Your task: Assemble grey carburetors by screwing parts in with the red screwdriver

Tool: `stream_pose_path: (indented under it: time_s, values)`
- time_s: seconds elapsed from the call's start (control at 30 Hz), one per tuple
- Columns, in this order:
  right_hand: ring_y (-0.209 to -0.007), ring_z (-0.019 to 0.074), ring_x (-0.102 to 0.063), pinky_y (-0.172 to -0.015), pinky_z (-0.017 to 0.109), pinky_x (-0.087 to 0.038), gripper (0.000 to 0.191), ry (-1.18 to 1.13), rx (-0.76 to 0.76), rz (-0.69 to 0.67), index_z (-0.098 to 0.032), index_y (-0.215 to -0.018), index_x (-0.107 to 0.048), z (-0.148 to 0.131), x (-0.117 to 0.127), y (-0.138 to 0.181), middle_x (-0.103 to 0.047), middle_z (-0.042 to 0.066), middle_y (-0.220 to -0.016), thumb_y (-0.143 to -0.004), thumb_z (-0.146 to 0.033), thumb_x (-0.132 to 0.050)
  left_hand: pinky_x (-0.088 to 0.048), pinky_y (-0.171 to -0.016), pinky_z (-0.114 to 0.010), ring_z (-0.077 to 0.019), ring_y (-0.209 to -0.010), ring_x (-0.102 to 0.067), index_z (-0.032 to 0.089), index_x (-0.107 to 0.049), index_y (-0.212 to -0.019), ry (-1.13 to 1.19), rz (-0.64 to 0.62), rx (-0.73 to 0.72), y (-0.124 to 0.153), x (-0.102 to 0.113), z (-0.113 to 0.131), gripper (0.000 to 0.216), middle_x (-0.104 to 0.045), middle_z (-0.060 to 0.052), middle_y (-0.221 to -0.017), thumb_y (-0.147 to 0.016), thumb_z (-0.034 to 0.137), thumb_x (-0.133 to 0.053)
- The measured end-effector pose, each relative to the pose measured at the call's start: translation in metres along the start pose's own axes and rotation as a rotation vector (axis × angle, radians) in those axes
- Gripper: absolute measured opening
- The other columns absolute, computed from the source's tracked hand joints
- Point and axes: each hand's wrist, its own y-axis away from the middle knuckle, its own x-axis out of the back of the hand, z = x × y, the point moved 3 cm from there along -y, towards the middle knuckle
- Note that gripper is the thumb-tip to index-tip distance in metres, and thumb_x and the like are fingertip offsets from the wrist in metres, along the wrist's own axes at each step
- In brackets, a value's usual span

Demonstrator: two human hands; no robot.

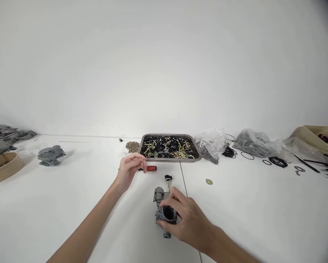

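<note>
We look through one head-worn camera, forward and down across the table (56,204) toward the wall (164,54). Closest to the lens, low in frame, are our left hand (129,168) and our right hand (184,219) on the carburetor (165,213). The tray (169,160) lies farther off, centred by the wall. The wide lens bows the edges.

I count two hands (129,168) (187,219), two carburetor bodies (164,213) (51,155), one metal tray (170,159), one red-handled tool (151,168), one green disc (209,181).

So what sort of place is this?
Most likely a small-parts assembly bench in a workshop. A metal tray of black and brass fittings sits on the white table, bags of parts and loose O-rings lie to its right, and the right hand grips a grey cast body.
</note>
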Motion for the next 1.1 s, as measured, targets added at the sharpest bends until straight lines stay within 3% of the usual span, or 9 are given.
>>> stream_pose_path:
  time_s: [0.13, 0.23, 0.3, 0.47, 0.6, 0.77, 0.87, 1.0, 1.1]
  values:
    - [-0.067, 0.0156, -0.055, -0.057, 0.027, -0.045, 0.031, 0.060, 0.012, -0.089, -0.019, -0.096, -0.064, 0.000, 0.004, -0.003, -0.056, 0.005, -0.092, -0.072, -0.033, -0.079, -0.045, -0.060, -0.031, -0.0156, -0.056, -0.058, 0.012, -0.065, -0.078, -0.052, -0.009, -0.007, 0.001, -0.001, -0.002, 0.011, -0.062, -0.005, -0.062, -0.077, 0.022, -0.059]
    - [-0.060, 0.0126, -0.051, -0.053, 0.026, -0.041, 0.038, -0.118, -0.077, -0.190, -0.022, -0.105, -0.065, 0.019, 0.025, -0.014, -0.058, 0.004, -0.090, -0.086, -0.054, -0.060, -0.044, -0.058, -0.030, -0.0140, -0.054, -0.055, 0.013, -0.064, -0.078, -0.122, -0.013, -0.015, 0.003, -0.004, -0.003, 0.011, -0.061, -0.003, -0.061, -0.077, 0.022, -0.059]
    - [-0.067, 0.0140, -0.054, -0.057, 0.026, -0.041, 0.037, -0.210, -0.208, -0.075, -0.022, -0.106, -0.065, 0.044, 0.045, -0.023, -0.061, 0.005, -0.089, -0.098, -0.049, -0.040, -0.044, -0.057, -0.029, -0.0136, -0.056, -0.055, 0.013, -0.064, -0.080, -0.269, -0.025, 0.000, 0.003, -0.008, -0.005, 0.013, -0.061, -0.003, -0.063, -0.078, 0.025, -0.059]
    - [-0.071, 0.0172, -0.054, -0.065, 0.030, -0.040, 0.030, -0.057, -0.346, 0.171, -0.018, -0.083, -0.063, 0.095, 0.063, -0.030, -0.062, 0.004, -0.079, -0.096, -0.039, -0.045, -0.044, -0.062, -0.027, -0.0159, -0.071, -0.057, 0.016, -0.069, -0.099, -0.866, -0.230, 0.032, -0.003, -0.025, -0.024, 0.031, -0.067, -0.009, -0.088, -0.082, 0.040, -0.058]
    - [-0.069, 0.0165, -0.052, -0.062, 0.028, -0.037, 0.029, -0.101, -0.296, 0.019, -0.019, -0.080, -0.063, 0.086, 0.043, -0.028, -0.062, 0.003, -0.079, -0.096, -0.034, -0.044, -0.039, -0.059, -0.026, -0.0161, -0.067, -0.054, 0.018, -0.072, -0.099, -0.960, -0.335, 0.045, -0.019, -0.038, -0.046, 0.036, -0.067, -0.006, -0.082, -0.071, 0.042, -0.071]
    - [-0.065, 0.0144, -0.047, -0.059, 0.028, -0.036, 0.029, -0.244, -0.250, -0.047, -0.018, -0.077, -0.062, 0.061, 0.032, -0.026, -0.059, 0.002, -0.074, -0.096, -0.031, -0.044, -0.033, -0.050, -0.024, -0.0119, -0.054, -0.048, 0.015, -0.072, -0.070, -1.007, -0.408, 0.088, -0.031, -0.048, -0.061, 0.019, -0.060, -0.001, -0.059, -0.063, 0.032, -0.075]
    - [-0.063, 0.0141, -0.047, -0.057, 0.027, -0.037, 0.031, -0.342, -0.262, -0.059, -0.018, -0.076, -0.064, 0.055, 0.033, -0.025, -0.058, 0.002, -0.071, -0.095, -0.034, -0.046, -0.032, -0.050, -0.024, -0.0108, -0.053, -0.046, 0.015, -0.067, -0.058, -1.037, -0.330, 0.044, -0.026, -0.048, -0.050, 0.021, -0.058, -0.001, -0.057, -0.065, 0.033, -0.074]
    - [-0.076, 0.0163, -0.056, -0.066, 0.028, -0.046, 0.027, -0.474, -0.246, -0.177, -0.020, -0.095, -0.067, 0.043, 0.037, -0.023, -0.063, 0.005, -0.093, -0.089, -0.044, -0.058, -0.037, -0.059, -0.027, -0.0132, -0.062, -0.049, 0.015, -0.064, -0.059, -1.113, 0.020, -0.072, 0.012, -0.024, -0.012, 0.029, -0.060, -0.004, -0.066, -0.077, 0.038, -0.065]
    - [-0.097, 0.0211, -0.058, -0.080, 0.032, -0.049, 0.058, -0.456, -0.200, -0.339, -0.028, -0.125, -0.057, 0.033, 0.036, -0.019, -0.055, 0.006, -0.122, -0.075, -0.053, -0.072, -0.041, -0.063, -0.028, -0.0144, -0.064, -0.051, 0.016, -0.065, -0.066, -1.145, 0.300, -0.117, 0.067, 0.000, 0.012, 0.028, -0.062, -0.006, -0.072, -0.080, 0.041, -0.062]
